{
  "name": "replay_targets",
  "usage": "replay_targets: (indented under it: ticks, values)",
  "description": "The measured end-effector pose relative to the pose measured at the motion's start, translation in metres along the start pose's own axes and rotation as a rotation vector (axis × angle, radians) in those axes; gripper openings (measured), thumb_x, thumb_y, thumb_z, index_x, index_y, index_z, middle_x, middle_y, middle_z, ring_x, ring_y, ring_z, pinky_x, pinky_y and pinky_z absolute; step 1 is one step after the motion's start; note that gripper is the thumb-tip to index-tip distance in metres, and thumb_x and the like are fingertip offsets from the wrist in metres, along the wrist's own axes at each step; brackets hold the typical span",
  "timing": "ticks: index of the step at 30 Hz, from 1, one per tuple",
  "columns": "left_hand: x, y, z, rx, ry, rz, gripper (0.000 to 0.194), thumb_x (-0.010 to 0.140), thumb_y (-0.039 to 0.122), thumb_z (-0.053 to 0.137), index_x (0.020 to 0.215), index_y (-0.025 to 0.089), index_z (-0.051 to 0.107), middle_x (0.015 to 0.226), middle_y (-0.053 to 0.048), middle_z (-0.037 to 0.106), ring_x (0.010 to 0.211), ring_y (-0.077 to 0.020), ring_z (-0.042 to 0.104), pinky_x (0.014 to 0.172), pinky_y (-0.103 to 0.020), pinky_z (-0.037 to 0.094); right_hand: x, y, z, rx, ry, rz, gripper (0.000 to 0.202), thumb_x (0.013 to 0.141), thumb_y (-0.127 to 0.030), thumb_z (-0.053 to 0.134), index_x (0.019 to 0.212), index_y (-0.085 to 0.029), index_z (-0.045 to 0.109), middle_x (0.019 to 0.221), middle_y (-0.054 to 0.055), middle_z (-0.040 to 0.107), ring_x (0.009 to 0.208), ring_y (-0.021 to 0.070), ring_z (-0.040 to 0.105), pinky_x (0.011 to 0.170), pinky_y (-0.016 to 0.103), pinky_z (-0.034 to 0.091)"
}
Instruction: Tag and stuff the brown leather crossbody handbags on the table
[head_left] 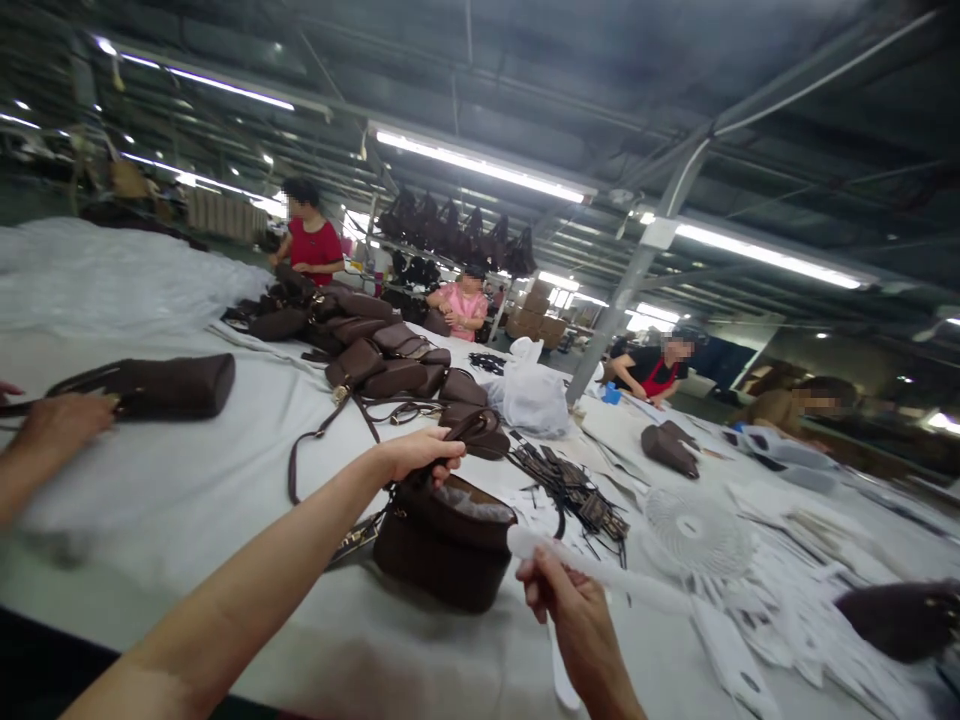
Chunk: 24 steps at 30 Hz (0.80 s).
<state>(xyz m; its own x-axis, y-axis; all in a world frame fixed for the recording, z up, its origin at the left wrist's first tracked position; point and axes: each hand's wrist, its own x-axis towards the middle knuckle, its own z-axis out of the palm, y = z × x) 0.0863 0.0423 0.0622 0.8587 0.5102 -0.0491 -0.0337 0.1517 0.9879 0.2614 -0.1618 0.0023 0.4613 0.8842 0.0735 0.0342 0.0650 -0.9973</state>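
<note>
My left hand (424,455) is closed round the handle of a dark brown bag (446,550), which stands on the pale-covered table with clear plastic showing in its open top. To the right of the bag, my right hand (559,600) pinches a white translucent strip (600,570) between thumb and fingers. The strip stretches rightward from the bag's edge, in front of a white fan (694,530). Beside the bag lies a strap with gold-coloured hardware (356,540).
Brown bags (397,360) are piled beyond my hands. A co-worker's hand (71,425) touches another bag (180,388) at left. Dark straps (570,485), a white plastic bag (529,390) and white strips (795,600) lie about. Several people work around the table.
</note>
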Motion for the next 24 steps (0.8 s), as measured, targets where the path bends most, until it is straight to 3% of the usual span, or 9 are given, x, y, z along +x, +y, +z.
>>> replay_targets:
  ticks: [3,6,9,12,15,19,21,24]
  values:
    - [-0.005,-0.003,0.000,0.001,-0.002,0.027,0.038,0.066,0.044,0.070,0.079,0.020,0.044,0.071,0.003,0.060,0.042,-0.0030,0.036,0.044,-0.022,0.039,0.017,-0.003,0.030,-0.024,-0.009,-0.013,0.050,0.074,-0.064,0.063,0.069,-0.015,0.071,0.055,0.005,0.063,0.048,0.0141,0.050,0.043,0.026,0.037]
    - [-0.007,-0.008,0.000,0.042,-0.011,0.068,0.034,0.068,0.043,0.066,0.082,0.020,0.046,0.081,-0.002,0.066,0.043,-0.0038,0.038,0.043,-0.021,0.036,0.034,-0.003,0.053,-0.079,0.042,-0.052,0.053,0.075,-0.065,0.061,0.086,-0.015,0.073,0.061,0.005,0.068,0.047,0.0141,0.052,0.044,0.027,0.039]
    - [-0.004,-0.013,0.000,0.122,0.000,0.108,0.025,0.070,0.037,0.062,0.082,0.020,0.048,0.061,0.005,0.057,0.041,-0.0063,0.038,0.040,-0.020,0.031,0.044,-0.004,0.072,-0.173,0.099,-0.073,0.058,0.076,-0.068,0.057,0.101,-0.017,0.070,0.069,0.005,0.072,0.048,0.0141,0.053,0.045,0.028,0.043]
    - [-0.001,-0.017,0.001,0.196,0.036,0.146,0.017,0.072,0.030,0.058,0.081,0.020,0.049,0.049,0.009,0.044,0.040,-0.0079,0.037,0.038,-0.020,0.026,0.047,-0.007,0.086,-0.253,0.066,-0.121,0.058,0.080,-0.066,0.054,0.104,-0.017,0.069,0.074,0.005,0.073,0.048,0.0134,0.055,0.045,0.027,0.044]
    - [0.000,-0.016,0.001,0.253,0.077,0.192,0.015,0.073,0.027,0.056,0.083,0.020,0.047,0.054,0.008,0.046,0.043,-0.0080,0.037,0.040,-0.020,0.026,0.047,-0.013,0.088,-0.154,-0.060,-0.114,0.056,0.073,-0.058,0.068,0.112,-0.018,0.066,0.089,0.007,0.075,0.059,0.0157,0.063,0.049,0.026,0.049]
    - [-0.005,-0.009,0.005,0.337,0.063,0.196,0.012,0.073,0.024,0.052,0.083,0.020,0.046,0.051,0.009,0.042,0.044,-0.0096,0.037,0.041,-0.021,0.029,0.049,-0.032,0.072,0.282,-0.173,0.222,0.059,0.056,-0.048,0.085,0.102,-0.017,0.065,0.097,0.010,0.075,0.087,0.0233,0.071,0.072,0.033,0.058]
    - [-0.007,-0.006,0.008,0.394,0.050,0.188,0.011,0.073,0.023,0.050,0.082,0.021,0.045,0.051,0.009,0.041,0.044,-0.0099,0.037,0.041,-0.021,0.028,0.049,-0.042,0.066,0.380,-0.244,0.357,0.057,0.058,-0.054,0.081,0.096,-0.015,0.065,0.093,0.012,0.074,0.086,0.0238,0.071,0.073,0.034,0.058]
    - [-0.007,-0.001,0.011,0.509,0.043,0.177,0.009,0.075,0.024,0.048,0.082,0.021,0.044,0.053,0.008,0.040,0.045,-0.0103,0.036,0.041,-0.021,0.028,0.046,-0.049,0.067,0.263,-0.320,0.333,0.047,0.063,-0.053,0.079,0.087,-0.015,0.063,0.079,0.006,0.071,0.067,0.0171,0.068,0.058,0.030,0.058]
